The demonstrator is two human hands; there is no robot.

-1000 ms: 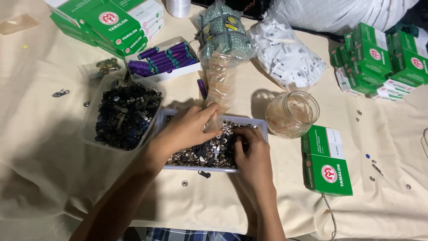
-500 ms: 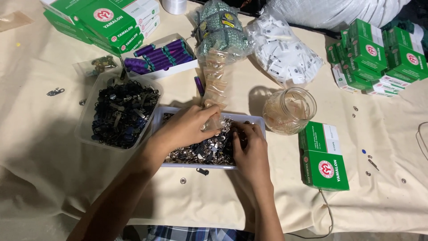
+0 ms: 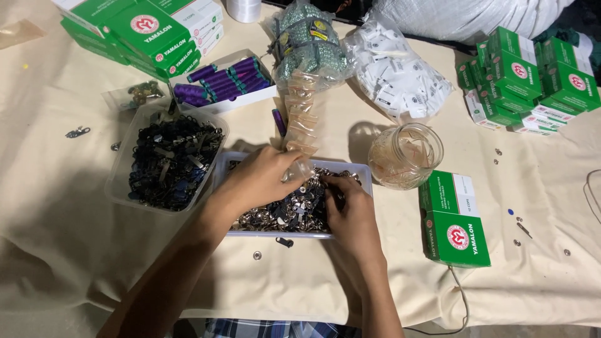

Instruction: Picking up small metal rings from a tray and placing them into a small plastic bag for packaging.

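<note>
A shallow white tray [image 3: 368, 182] in front of me holds a heap of small silver and dark metal pieces [image 3: 294, 211]. My left hand [image 3: 260, 180] reaches over the tray and pinches the lowest small clear bag [image 3: 299, 168] of a long strip of clear bags [image 3: 303, 116]. That strip hangs down from a green-patterned bundle [image 3: 307, 47]. My right hand [image 3: 350, 209] rests in the tray's right half. Its fingertips are curled into the metal pieces just below the bag's mouth.
A clear tub of black metal parts [image 3: 169, 159] sits left of the tray. A glass jar [image 3: 405, 156] and green boxes [image 3: 454, 219] stand to the right. Purple thread spools [image 3: 225, 78], more green boxes [image 3: 144, 31] and a bag of white tags [image 3: 397, 72] lie behind. Loose fittings [image 3: 285, 241] dot the cloth.
Both hands have stayed over the tray. My left hand has closed in on the end of the bag strip, and my right fingers have shifted slightly in the metal pieces.
</note>
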